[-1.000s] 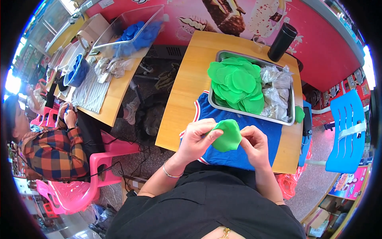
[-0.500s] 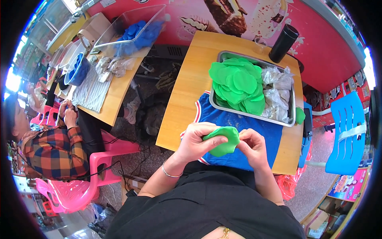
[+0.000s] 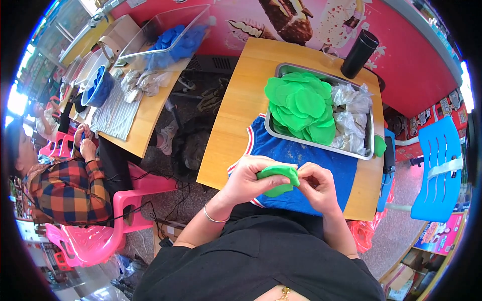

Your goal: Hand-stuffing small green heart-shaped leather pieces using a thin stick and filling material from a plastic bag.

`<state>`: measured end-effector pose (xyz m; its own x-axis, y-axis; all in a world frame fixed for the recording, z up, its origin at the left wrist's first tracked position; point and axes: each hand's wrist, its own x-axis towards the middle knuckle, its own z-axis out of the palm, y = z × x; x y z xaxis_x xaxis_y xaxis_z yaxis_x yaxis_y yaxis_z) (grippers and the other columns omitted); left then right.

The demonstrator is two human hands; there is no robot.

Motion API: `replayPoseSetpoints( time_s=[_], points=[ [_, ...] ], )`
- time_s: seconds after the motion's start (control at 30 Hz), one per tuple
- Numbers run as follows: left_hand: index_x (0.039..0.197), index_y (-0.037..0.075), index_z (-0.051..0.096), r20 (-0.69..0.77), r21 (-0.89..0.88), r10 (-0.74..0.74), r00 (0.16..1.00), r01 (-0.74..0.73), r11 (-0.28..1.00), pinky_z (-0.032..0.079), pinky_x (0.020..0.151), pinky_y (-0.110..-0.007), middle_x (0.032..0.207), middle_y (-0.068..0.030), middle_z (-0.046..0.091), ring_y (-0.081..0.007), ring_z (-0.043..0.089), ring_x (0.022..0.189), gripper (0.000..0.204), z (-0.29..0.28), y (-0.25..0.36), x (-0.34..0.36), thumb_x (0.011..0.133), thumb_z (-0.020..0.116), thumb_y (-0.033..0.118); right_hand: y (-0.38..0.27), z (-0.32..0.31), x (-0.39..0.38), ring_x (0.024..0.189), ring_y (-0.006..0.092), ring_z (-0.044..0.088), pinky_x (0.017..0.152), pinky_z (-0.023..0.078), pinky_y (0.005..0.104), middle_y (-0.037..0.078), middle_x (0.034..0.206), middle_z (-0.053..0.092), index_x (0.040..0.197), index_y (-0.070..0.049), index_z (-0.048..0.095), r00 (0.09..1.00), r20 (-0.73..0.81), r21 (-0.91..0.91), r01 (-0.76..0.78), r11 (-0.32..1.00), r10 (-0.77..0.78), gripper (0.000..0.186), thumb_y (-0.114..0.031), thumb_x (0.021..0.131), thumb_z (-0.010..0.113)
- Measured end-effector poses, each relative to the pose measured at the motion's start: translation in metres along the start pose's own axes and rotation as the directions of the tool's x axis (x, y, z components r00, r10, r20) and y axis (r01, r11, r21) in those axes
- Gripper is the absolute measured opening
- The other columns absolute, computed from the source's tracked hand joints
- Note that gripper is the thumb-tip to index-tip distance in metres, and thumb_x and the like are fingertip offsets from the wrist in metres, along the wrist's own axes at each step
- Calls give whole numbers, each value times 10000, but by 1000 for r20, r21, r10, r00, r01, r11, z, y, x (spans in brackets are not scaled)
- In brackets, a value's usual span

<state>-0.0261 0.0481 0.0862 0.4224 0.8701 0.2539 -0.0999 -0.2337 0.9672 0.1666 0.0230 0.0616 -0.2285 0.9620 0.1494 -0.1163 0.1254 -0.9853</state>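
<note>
While left hand (image 3: 251, 176) clasps green sheet (image 3: 281, 171), partly hiding it; right hand (image 3: 319, 186) pinches its edge; contact obscured.

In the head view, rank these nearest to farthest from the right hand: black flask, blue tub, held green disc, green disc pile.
1. Held green disc: just left of the right hand.
2. Green disc pile: ahead, slightly left.
3. Black flask: farther ahead, rightward.
4. Blue tub: far left.

Some fingers of the left hand (image 3: 247, 179) out of sight behind the green disc (image 3: 277, 172)
</note>
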Motion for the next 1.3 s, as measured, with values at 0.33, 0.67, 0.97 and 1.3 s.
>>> replayPoseSetpoints(
  time_s=[0.33,0.67,0.97,1.3],
  points=[
    [895,-13,675,60,6,-56,997,55,998,502,711,-251,840,-108,676,-152,647,789,152,0,-4,-1,744,675,4,0,0,-1,691,83,557,603,431,205,34,786,594,843,11,587,994,68,148,-94,985,84,52,19,795,607],
    [1041,-23,616,4,-109,-53,999,53,993,474,642,-216,858,-70,662,-81,598,734,237,5,-10,-4,883,563,146,-6,-7,-8,740,88,578,667,460,216,44,821,616,862,-8,586,981,-22,260,-182,948,195,55,-3,813,610],
    [1125,-21,564,-252,-610,-8,968,-153,778,419,865,-274,1090,-103,579,-155,544,998,297,22,-29,-14,941,447,180,5,-8,-12,727,60,559,652,445,196,34,818,616,898,-5,598,982,-21,392,-164,905,187,79,7,820,597],
    [1073,-33,584,-210,-356,52,976,-126,926,437,795,-265,925,-58,567,-123,536,876,288,12,-32,-2,920,498,195,-1,4,-7,679,63,536,582,405,169,51,814,591,870,2,587,983,-165,51,-74,996,81,67,32,811,592]
  ],
)
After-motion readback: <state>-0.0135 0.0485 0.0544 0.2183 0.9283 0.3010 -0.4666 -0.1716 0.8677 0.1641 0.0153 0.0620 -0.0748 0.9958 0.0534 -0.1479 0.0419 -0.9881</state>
